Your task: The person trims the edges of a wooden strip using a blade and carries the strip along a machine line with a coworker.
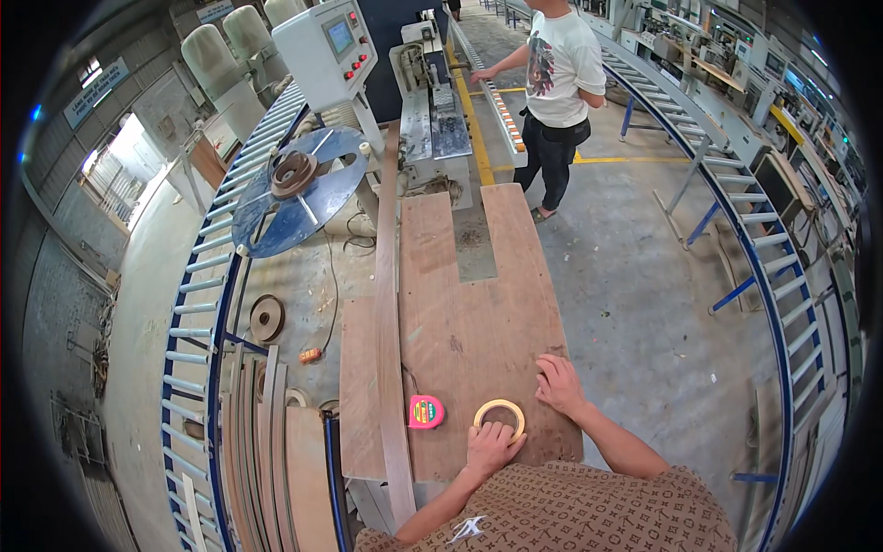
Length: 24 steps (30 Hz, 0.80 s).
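Observation:
My left hand (495,448) is closed on the near rim of a yellow roll of tape (500,405), which lies on a brown wooden worktable (487,340). My right hand (559,385) rests at the table's right edge, fingers apart and slightly bent, with nothing seen in it. A pink tape measure (426,412) lies to the left of the tape roll. Beside the tape measure, a long, narrow wood-coloured strip (390,304) runs along the table from its near edge toward the machine.
A machine with a control panel (336,46) stands ahead, with a blue reel disc (299,193) at its left. Roller conveyors (198,285) curve along both sides. Upright boards (303,460) stand at the near left. Another person (559,74) stands beyond the table, arm stretched toward a conveyor rail.

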### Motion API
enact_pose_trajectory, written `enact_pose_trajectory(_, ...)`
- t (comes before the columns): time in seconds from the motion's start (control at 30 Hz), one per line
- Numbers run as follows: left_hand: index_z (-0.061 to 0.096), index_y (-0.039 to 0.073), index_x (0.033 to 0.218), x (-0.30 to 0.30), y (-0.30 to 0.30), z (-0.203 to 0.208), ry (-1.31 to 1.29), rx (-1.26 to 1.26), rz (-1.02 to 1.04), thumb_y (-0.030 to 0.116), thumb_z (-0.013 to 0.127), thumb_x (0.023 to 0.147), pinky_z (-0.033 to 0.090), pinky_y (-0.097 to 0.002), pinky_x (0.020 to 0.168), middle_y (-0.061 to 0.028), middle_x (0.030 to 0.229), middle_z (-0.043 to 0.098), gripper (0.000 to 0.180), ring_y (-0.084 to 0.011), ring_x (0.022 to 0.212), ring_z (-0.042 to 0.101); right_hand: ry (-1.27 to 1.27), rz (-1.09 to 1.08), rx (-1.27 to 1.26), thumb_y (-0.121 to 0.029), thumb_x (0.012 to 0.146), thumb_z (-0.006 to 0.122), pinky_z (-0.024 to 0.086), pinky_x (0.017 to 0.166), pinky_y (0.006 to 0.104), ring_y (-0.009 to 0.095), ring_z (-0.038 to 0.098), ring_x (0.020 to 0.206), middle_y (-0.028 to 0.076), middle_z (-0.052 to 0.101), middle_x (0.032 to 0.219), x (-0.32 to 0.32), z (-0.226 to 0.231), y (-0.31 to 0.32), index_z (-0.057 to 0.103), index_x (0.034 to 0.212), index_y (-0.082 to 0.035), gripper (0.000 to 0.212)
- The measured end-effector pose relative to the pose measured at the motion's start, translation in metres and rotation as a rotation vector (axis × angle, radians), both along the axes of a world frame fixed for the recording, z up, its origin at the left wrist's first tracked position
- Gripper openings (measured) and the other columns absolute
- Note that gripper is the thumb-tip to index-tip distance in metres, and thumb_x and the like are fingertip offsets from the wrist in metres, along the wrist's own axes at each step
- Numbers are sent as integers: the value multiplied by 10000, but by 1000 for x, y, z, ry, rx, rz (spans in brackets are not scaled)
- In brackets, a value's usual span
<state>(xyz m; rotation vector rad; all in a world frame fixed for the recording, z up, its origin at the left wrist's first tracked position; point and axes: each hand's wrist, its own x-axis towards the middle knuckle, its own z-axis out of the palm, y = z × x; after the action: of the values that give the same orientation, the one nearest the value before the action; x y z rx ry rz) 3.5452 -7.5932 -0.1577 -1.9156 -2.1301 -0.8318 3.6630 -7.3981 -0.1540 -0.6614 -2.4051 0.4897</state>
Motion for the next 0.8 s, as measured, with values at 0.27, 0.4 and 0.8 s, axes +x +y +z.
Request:
enact_pose_trajectory(0.27, 511, 174, 711, -1, -1, 3, -8, -7, 7, 418, 717, 772, 322, -348, 597, 4, 677, 468, 326, -168, 648, 486, -7, -2, 11, -95, 731, 679, 462, 841, 416, 324, 558, 1001, 135, 556, 1135, -1, 1, -2, 553, 1097, -38, 392)
enact_pose_trajectory(0.4, 525, 182, 698, -1, -1, 1, -10, -1, 2, 404, 747, 736, 300, -347, 593, 12, 668, 467, 316, -161, 634, 486, -6, 2, 11, -94, 730, 682, 463, 842, 416, 322, 560, 996, 132, 557, 1132, 0, 2, -2, 556, 1090, -41, 386)
enact_pose_trajectory(0.8, 507, 188, 689, 2, 2, -2, 14, 12, 4, 383, 753, 733, 293, -348, 601, 16, 659, 463, 317, -165, 621, 478, -8, -20, 5, -124, 761, 677, 458, 853, 417, 315, 552, 995, 128, 554, 1133, 4, 1, -1, 554, 1093, -47, 362)
